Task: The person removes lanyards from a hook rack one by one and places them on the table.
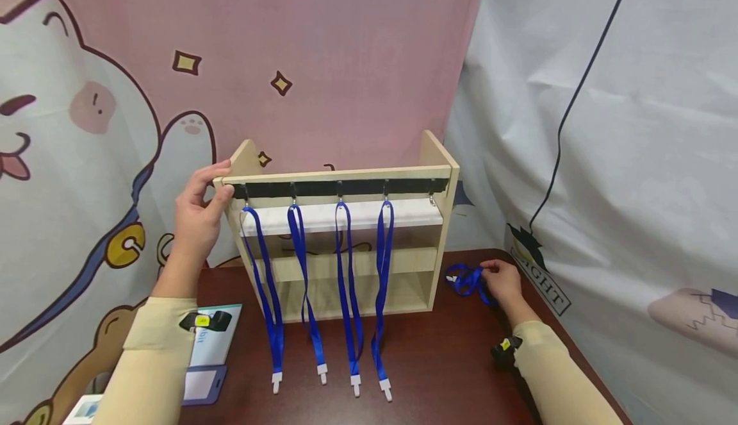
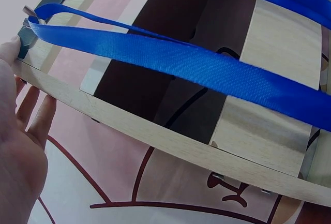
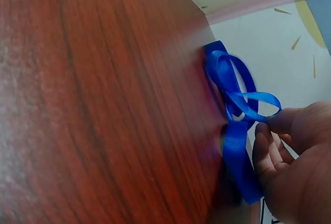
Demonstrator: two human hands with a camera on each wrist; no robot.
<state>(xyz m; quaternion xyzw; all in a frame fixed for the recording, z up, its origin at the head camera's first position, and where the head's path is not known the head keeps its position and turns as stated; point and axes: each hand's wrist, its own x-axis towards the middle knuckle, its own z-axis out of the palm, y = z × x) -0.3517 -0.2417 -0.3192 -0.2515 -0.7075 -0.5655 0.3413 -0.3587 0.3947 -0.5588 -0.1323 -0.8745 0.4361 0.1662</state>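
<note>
My left hand point(image 1: 198, 210) grips the upper left corner of a small wooden shelf rack point(image 1: 346, 174), thumb on the front and fingers round the side panel. From hooks on the rack's black strip point(image 1: 317, 188) hang several blue lanyards point(image 1: 349, 284) with white clips at their lower ends. Right of the rack, my right hand point(image 1: 503, 283) pinches a loop of another blue lanyard point(image 1: 464, 279) between thumb and fingertips. In the right wrist view the rest of that lanyard point(image 3: 237, 151) lies bunched at the table's far edge. The rightmost hook point(image 1: 432, 193) carries no lanyard.
The rack stands on a dark red-brown table point(image 1: 444, 361). At the left, partly behind my left sleeve, lie a blue-framed card holder point(image 1: 204, 384) and a white-and-blue box or booklet point(image 1: 216, 338). Printed cloth walls point(image 1: 357, 59) enclose the back and sides; a black cable point(image 1: 576, 91) hangs at the right.
</note>
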